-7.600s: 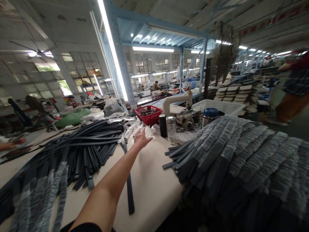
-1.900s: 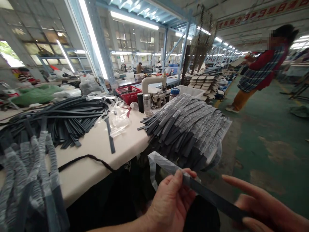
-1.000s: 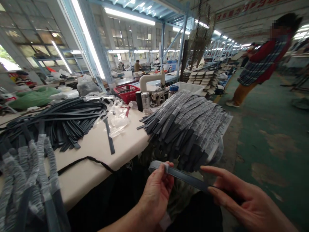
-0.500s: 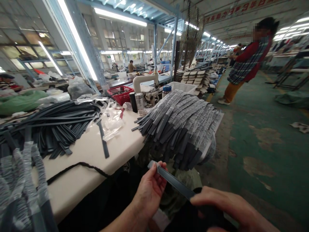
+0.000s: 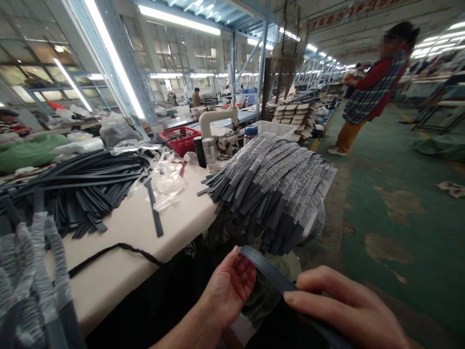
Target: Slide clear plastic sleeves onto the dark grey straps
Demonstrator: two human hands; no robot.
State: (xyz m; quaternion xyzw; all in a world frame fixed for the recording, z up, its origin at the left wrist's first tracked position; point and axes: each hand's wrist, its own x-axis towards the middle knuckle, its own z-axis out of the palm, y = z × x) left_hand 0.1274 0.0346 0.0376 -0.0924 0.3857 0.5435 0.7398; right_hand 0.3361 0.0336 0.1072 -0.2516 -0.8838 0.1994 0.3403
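A dark grey strap (image 5: 269, 270) runs between my two hands, in front of the table edge. My left hand (image 5: 232, 286) pinches its far end between thumb and fingers, palm turned up. Closer to me, my right hand (image 5: 337, 300) grips the strap further along, and the strap bows upward between them. Its near part passes under my right hand toward the bottom of the view. Just beyond my hands lies a thick pile of grey straps (image 5: 269, 194), wrapped in wrinkled clear film with bare dark ends.
Unwrapped dark straps (image 5: 90, 189) heap on the pale table (image 5: 127, 286), near scraps of clear film (image 5: 169, 186) and a black cord (image 5: 119, 246). Behind stand a red basket (image 5: 180, 140), a bottle (image 5: 209, 151) and a sewing machine (image 5: 218, 118). A person (image 5: 376, 89) stands in the aisle.
The strap has gone from nearly straight to bowed between my hands. Its pale film-like end, visible before at my left fingertips, is now mostly hidden. My right hand has risen slightly.
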